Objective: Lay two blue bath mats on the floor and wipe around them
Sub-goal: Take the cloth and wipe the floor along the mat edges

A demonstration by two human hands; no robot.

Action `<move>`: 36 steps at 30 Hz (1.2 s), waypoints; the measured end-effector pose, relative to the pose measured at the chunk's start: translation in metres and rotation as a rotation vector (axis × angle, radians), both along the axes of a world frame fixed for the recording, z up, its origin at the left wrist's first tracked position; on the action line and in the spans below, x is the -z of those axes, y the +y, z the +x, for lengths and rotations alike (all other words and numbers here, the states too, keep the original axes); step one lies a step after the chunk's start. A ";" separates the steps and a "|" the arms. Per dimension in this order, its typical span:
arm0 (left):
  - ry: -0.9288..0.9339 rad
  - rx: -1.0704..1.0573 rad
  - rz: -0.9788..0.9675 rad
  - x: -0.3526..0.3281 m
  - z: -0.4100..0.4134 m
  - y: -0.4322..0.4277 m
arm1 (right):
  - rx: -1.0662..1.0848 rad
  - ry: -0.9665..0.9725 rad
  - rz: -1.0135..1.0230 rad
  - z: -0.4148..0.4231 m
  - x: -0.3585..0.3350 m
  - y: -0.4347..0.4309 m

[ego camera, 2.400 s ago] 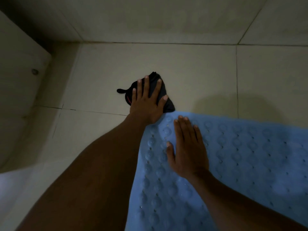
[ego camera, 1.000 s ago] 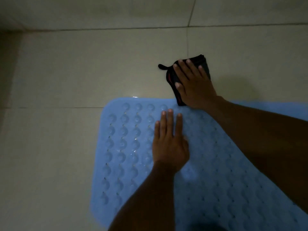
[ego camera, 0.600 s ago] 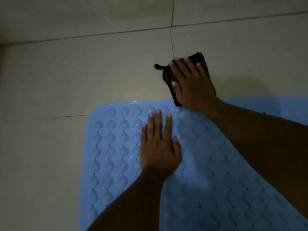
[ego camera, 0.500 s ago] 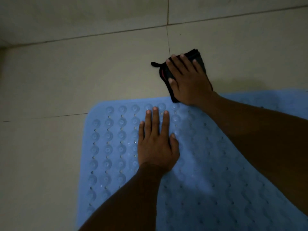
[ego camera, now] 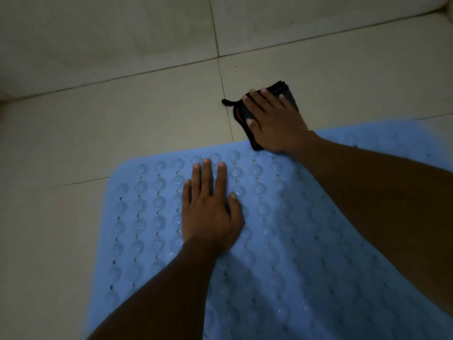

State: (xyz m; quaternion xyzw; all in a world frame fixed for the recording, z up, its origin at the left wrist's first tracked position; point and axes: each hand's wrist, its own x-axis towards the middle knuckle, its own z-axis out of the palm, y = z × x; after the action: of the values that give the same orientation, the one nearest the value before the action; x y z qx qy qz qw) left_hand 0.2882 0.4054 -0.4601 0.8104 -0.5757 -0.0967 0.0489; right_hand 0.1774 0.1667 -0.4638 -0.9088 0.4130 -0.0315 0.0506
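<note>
One blue bath mat (ego camera: 306, 241) with rows of round bumps and small holes lies flat on the tiled floor and fills the lower right of the head view. My left hand (ego camera: 210, 212) rests palm down on the mat near its far edge, holding nothing. My right hand (ego camera: 274, 121) presses flat on a folded black cloth (ego camera: 239, 113) with a red stripe. The cloth lies on the floor tile, touching the mat's far edge. I see no second mat.
Pale floor tiles (ego camera: 122, 123) with dark grout lines extend to the left and beyond the mat. A tiled wall (ego camera: 110, 33) rises along the top of the view. The light is dim.
The cloth passed from my left hand to my right hand, and my left hand replaced the right on the mat. In the last second both hands have hardly shifted; the view moved slightly.
</note>
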 end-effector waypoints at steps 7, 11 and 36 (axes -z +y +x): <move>0.004 0.007 0.002 -0.003 0.000 -0.001 | 0.039 0.000 0.048 -0.011 -0.005 -0.005; -0.024 0.015 0.028 -0.001 -0.003 -0.001 | 0.177 0.003 0.080 -0.059 -0.009 -0.023; -0.099 0.527 0.027 0.003 -0.132 -0.054 | 0.688 0.008 0.285 -0.300 -0.023 -0.006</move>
State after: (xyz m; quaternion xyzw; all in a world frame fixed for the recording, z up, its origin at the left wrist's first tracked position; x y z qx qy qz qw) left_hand 0.1561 0.3517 -0.4633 0.6369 -0.7672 -0.0740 -0.0172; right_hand -0.1222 0.1604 -0.4407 -0.7008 0.6947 0.0148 0.1614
